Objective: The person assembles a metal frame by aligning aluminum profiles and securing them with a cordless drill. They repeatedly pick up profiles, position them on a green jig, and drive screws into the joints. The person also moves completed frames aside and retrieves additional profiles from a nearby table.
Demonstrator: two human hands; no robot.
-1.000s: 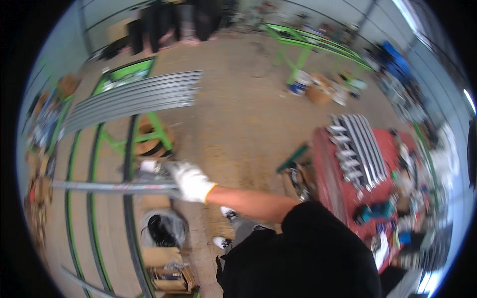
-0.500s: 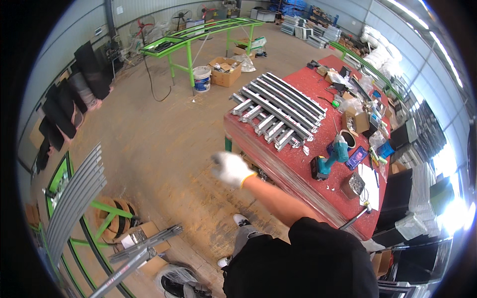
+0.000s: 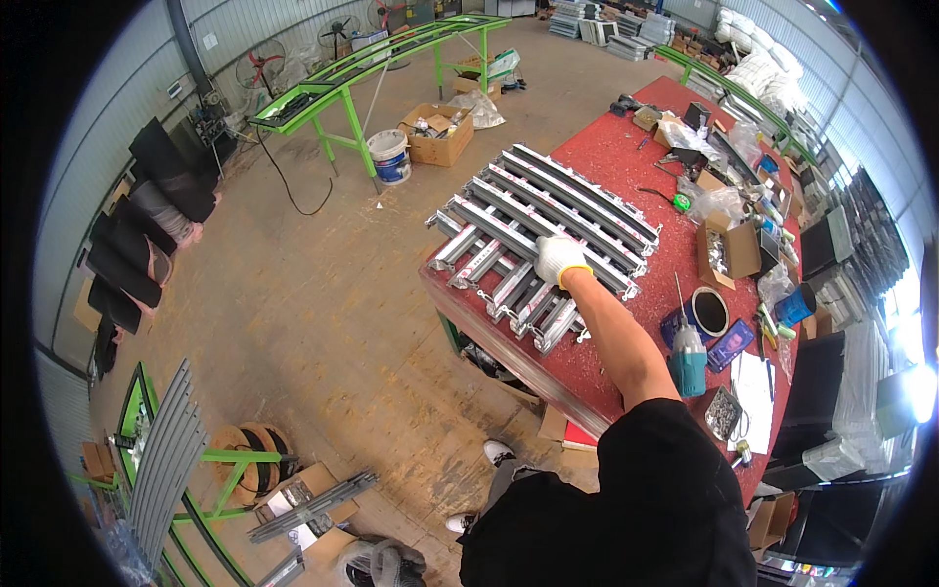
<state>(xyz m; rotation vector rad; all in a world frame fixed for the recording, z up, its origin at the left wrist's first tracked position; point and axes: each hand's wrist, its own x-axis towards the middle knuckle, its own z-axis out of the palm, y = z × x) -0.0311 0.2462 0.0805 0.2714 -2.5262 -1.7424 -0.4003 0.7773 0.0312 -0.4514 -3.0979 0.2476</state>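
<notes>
In the head view, the gloved left hand (image 3: 559, 259) rests on the grey metal rails (image 3: 543, 240) stacked on the red table (image 3: 626, 333), at about twelve o'clock from the body; whether its fingers clench one I cannot tell. No rail looks lifted yet. The right hand is out of sight.

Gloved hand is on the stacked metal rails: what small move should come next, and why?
Probably close the left hand around one rail and lift it clear: the hand rests on top of the metal rails on the red table, and no firm grip shows.
</notes>
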